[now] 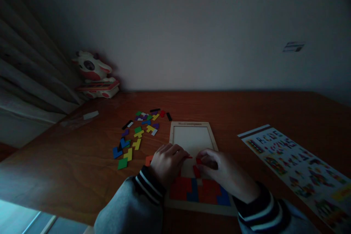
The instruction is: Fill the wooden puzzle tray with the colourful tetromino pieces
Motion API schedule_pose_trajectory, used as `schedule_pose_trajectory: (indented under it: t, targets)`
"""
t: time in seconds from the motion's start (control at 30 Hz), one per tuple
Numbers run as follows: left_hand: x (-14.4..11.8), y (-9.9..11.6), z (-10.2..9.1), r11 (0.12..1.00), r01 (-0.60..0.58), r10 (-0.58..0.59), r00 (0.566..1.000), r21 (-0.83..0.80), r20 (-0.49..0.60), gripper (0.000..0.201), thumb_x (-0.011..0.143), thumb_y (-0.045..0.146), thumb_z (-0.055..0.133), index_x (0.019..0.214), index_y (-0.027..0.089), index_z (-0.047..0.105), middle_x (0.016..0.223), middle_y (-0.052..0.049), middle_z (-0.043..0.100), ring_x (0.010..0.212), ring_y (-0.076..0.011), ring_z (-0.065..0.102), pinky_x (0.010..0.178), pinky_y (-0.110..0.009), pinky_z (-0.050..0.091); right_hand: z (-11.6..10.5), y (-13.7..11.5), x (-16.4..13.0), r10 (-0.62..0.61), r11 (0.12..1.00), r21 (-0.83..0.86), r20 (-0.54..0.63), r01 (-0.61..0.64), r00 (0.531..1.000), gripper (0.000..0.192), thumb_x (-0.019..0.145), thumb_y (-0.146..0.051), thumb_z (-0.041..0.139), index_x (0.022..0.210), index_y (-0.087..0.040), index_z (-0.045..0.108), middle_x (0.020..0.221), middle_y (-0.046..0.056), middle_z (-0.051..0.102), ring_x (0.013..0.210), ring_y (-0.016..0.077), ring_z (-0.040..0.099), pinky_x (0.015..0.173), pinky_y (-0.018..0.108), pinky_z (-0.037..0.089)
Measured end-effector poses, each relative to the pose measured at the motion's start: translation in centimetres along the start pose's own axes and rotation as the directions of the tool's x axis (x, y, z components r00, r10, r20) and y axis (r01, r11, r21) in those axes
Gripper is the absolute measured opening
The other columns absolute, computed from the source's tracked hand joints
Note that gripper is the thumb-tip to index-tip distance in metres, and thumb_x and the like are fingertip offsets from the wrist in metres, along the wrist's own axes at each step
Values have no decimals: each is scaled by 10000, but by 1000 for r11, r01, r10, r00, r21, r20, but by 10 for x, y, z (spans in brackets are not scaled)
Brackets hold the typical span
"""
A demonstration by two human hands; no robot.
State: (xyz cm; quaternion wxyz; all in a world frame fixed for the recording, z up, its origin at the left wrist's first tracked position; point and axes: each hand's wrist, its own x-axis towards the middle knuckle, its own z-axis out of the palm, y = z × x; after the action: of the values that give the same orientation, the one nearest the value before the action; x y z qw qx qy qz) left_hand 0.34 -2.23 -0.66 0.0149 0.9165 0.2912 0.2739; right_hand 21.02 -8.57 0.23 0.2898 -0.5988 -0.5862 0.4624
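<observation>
A wooden puzzle board (190, 124) with a raised frame lies in front of me. Red pieces (210, 192) and blue pieces (194, 191) fill its near end, while its pale base (192, 139) shows at the far end. Over the board's left side, my left hand (168, 161) is closed, with the tip of a red puzzle piece (188, 157) showing at its fingertips. My right hand (222, 170) pinches another red puzzle piece (196, 171) over the middle of the board. The fingers partly hide both pieces.
Loose yellow, green, blue, purple, black and white pieces (137, 144) are scattered left of the board. An orange piece (148, 160) lies beside my left hand. A printed pattern sheet (296, 168) lies at right. A cow-shaped toy (93, 67) stands at the back left near the curtain (30, 62).
</observation>
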Motion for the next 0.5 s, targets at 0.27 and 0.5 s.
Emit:
schedule_pose_trajectory:
  t: [0.27,0.5]
  targets:
    - [-2,0,-2,999,-21,17,992,33,124,172,874,129,600,982,225,693,932,-17,715,776,-177,671,719,-294,537,-7,-9,-7,27,978,-207,30,-20,999,135,819,-284,673,922,-197,674,776,15,696,716,164,640,631,264,460]
    - [-2,1,-5,996,1,-19,979,91,201,191,861,140,608,1008,227,692,966,-18,713,721,-176,670,658,-287,546,-7,-14,-9,-8,951,-310,-6,6,1000,218,731,-190,731,941,-183,670,844,32,673,717,161,619,631,265,465]
